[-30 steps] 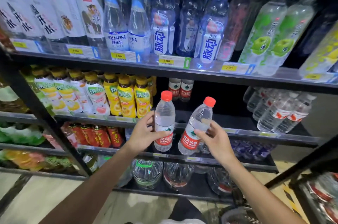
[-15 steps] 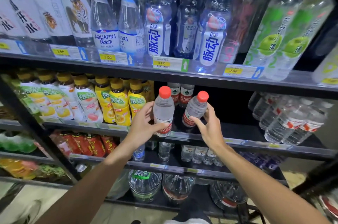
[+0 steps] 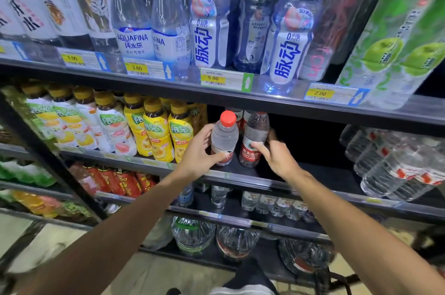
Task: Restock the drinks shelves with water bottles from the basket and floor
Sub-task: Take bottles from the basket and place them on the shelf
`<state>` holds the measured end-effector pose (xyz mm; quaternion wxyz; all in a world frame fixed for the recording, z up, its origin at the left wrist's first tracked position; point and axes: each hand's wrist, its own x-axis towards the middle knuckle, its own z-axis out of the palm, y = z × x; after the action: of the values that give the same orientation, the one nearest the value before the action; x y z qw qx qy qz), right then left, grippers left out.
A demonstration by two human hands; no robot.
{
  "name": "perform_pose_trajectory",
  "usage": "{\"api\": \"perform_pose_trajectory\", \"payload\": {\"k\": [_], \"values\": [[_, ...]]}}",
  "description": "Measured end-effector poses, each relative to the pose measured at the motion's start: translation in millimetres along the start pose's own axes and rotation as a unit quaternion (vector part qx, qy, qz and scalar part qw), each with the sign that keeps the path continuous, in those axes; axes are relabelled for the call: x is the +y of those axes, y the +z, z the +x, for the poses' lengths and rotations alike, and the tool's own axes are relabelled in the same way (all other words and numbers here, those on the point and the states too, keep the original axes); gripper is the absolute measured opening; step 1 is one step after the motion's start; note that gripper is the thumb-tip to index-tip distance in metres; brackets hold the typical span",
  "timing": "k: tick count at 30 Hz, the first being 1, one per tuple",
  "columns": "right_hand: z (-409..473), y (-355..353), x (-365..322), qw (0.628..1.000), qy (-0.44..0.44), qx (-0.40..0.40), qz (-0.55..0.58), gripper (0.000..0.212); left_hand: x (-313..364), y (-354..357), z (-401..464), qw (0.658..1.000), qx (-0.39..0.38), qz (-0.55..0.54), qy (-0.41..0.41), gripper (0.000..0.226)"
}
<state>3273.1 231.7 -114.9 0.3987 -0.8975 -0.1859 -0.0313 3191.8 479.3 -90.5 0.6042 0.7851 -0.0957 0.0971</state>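
Two clear water bottles with red caps and red labels stand side by side on the dark second shelf (image 3: 320,174). My left hand (image 3: 199,155) grips the left bottle (image 3: 225,137) around its lower body, thumb across the label. My right hand (image 3: 277,157) holds the right bottle (image 3: 255,135), thumb on its red label; its cap is tucked under the shelf above. Both bottles look upright at the shelf's front. Two similar bottles stand behind them in the dark.
Yellow-capped juice bottles (image 3: 156,131) stand just left of my left hand. More water bottles (image 3: 395,162) lie stacked at the right of the same shelf. Tall bottles fill the upper shelf (image 3: 216,92); large jugs (image 3: 192,234) sit on the lowest shelf.
Both hands carried the two bottles up from below the shelf edge and pushed them in onto the second shelf. The right bottle went from tilted to upright.
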Motion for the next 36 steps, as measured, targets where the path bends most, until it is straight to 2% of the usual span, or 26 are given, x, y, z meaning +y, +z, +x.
{"api": "perform_pose_trajectory", "payload": {"k": [3, 7, 11, 16, 20, 22, 26, 31, 36], "values": [[-2.3, 0.3, 1.9, 1.0, 0.001, -0.017, -0.007, 0.061, -9.9, 5.4, 10.6, 1.0, -0.009, 0.005, -0.016, 0.059], [-1.4, 1.4, 0.3, 0.999, 0.017, -0.032, -0.007, 0.05, -19.6, 12.3, 23.1, 0.999, -0.024, 0.007, -0.046, 0.059], [-2.3, 2.0, -1.9, 0.999, 0.037, -0.038, -0.013, 0.052, -23.8, 11.7, 36.4, 0.996, -0.021, -0.012, -0.09, 0.057], [-7.3, 8.0, -9.3, 0.995, 0.069, -0.053, 0.043, 0.06, -23.2, 3.2, 45.6, 0.987, -0.067, -0.01, -0.143, 0.044], [-19.6, 22.7, -16.7, 0.989, 0.131, -0.008, 0.07, 0.081, -29.5, 6.2, 32.6, 0.98, -0.078, 0.05, -0.176, 0.077], [-19.0, 30.5, -20.5, 0.987, 0.156, 0.019, 0.045, 0.078, -37.0, 9.5, 26.8, 0.98, -0.065, 0.079, -0.173, 0.077], [-15.0, 35.6, -21.8, 0.984, 0.174, 0.025, -0.014, 0.056, -46.4, 18.7, 24.8, 0.985, -0.016, 0.068, -0.157, 0.061], [-8.7, 27.8, -8.6, 0.987, 0.155, -0.02, 0.023, 0.052, -58.2, 21.7, 33.0, 0.986, -0.015, 0.015, -0.164, 0.056], [10.2, 31.1, 8.0, 0.988, 0.152, -0.016, 0.01, 0.056, -64.2, 22.4, 51.6, 0.989, -0.045, 0.033, -0.134, 0.056]]}}
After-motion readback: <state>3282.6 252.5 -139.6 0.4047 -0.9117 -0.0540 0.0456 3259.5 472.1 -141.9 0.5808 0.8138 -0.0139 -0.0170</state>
